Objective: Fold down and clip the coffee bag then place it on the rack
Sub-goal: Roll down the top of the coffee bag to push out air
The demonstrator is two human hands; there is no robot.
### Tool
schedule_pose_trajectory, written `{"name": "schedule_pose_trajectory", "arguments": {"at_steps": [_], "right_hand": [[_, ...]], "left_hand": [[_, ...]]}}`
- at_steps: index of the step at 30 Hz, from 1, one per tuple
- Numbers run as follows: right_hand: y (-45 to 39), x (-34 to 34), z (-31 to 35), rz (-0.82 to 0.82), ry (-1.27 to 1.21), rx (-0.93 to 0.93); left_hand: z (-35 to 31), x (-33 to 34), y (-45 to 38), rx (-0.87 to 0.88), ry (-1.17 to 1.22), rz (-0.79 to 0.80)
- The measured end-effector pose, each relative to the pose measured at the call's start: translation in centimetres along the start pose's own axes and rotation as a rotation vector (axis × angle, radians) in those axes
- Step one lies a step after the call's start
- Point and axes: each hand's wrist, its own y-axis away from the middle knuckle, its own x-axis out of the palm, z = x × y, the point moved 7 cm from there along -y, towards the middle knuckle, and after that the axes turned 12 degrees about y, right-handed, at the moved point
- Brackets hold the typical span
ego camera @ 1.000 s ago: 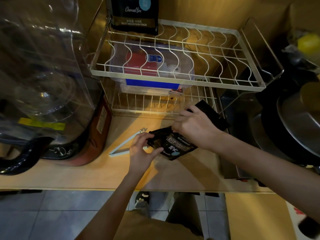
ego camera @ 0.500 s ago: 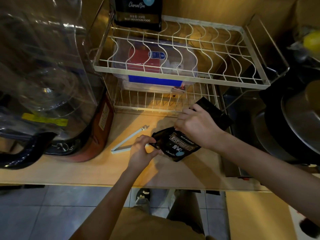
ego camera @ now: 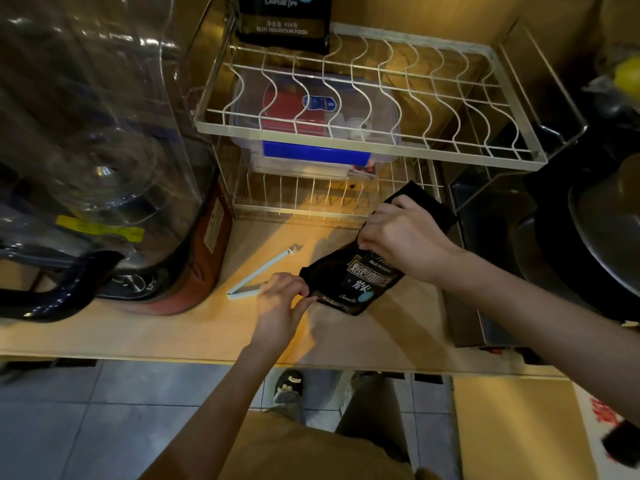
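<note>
Coffee bag (ego camera: pixel 349 282) lies flat on the wooden counter (ego camera: pixel 194 327), just in front of the two-tier wire rack (ego camera: pixel 367 133), its printed face up and its bottom end toward the person. Right hand (ego camera: pixel 405 244) is closed over the bag's upper part, thumb and fingers pinching the black material where the top section bends away toward the rack's lower tier. Left hand (ego camera: pixel 282 299) pinches the bag's near-left corner between thumb and fingertips, pinning that end to the counter.

Pale blue bag clip (ego camera: pixel 259 273) rests open in a narrow V on the counter, just left of the bag and touching or nearly touching the left hand; neither hand holds it.

Step in hand, by my reading: the fold-down of the top. The top section looks bent but not yet creased flat, and no clip is on the bag.

Next move calls for flattening the fold under the right hand, then freeing the left hand to take up the clip and slide its open arms across the folded band before snapping it shut. The fold must stay pinned while the left hand lets go, or it may spring back.

Rack's upper tier is mostly bare wire, with another dark coffee bag (ego camera: pixel 282 19) standing at its back left; a clear lidded container (ego camera: pixel 311 116) sits on the lower tier.
</note>
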Motion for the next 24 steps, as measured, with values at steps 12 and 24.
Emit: {"name": "schedule_pose_trajectory", "arguments": {"at_steps": [12, 24], "right_hand": [[-0.3, -0.6, 2.1, -0.108, 0.088, -0.128], [-1.2, -0.3, 2.8, -0.115, 0.107, -0.12]], "left_hand": [[2.4, 1.2, -1.0, -0.162, 0.041, 0.319], [2.5, 3.4, -1.5, -0.322, -0.152, 0.32]]}}
